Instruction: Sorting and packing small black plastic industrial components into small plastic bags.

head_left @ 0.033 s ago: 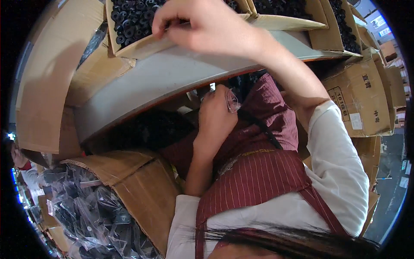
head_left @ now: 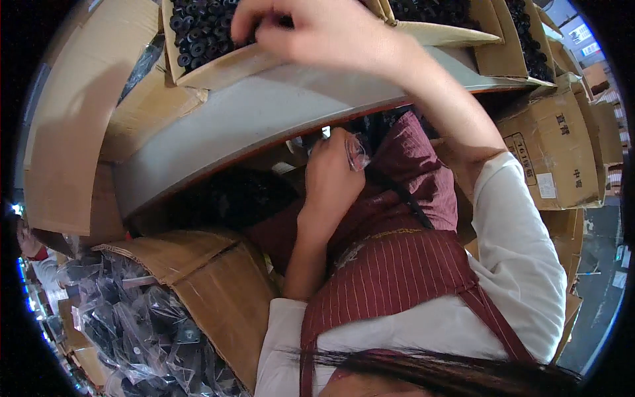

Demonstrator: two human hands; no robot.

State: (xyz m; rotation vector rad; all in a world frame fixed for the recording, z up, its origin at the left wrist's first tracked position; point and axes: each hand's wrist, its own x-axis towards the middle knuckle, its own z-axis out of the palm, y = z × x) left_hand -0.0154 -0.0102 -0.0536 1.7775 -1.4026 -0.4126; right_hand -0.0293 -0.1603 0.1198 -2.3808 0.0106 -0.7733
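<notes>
My left hand (head_left: 334, 165) is closed around a crumpled clear plastic bag (head_left: 358, 153), held low in front of the worktop's near edge. What lies inside the bag is hidden. Above the front wall of an open cardboard box (head_left: 228, 70), my right hand (head_left: 311, 33) has its fingers curled together. Small black ring-shaped parts (head_left: 198, 30) with centre holes fill that box. Something dark shows between the right fingers, too small to tell whether it is one of these parts.
Further boxes of black parts (head_left: 436, 13) stand along the grey worktop (head_left: 218, 116). At lower left, an open carton (head_left: 211, 281) holds clear bags of dark pieces (head_left: 152, 324). Closed cartons (head_left: 562, 155) are stacked at right. A striped maroon apron (head_left: 397, 268) covers my lap.
My right hand has shifted slightly up and away, further over the box of black parts. The left hand stays in place with the plastic bag.
</notes>
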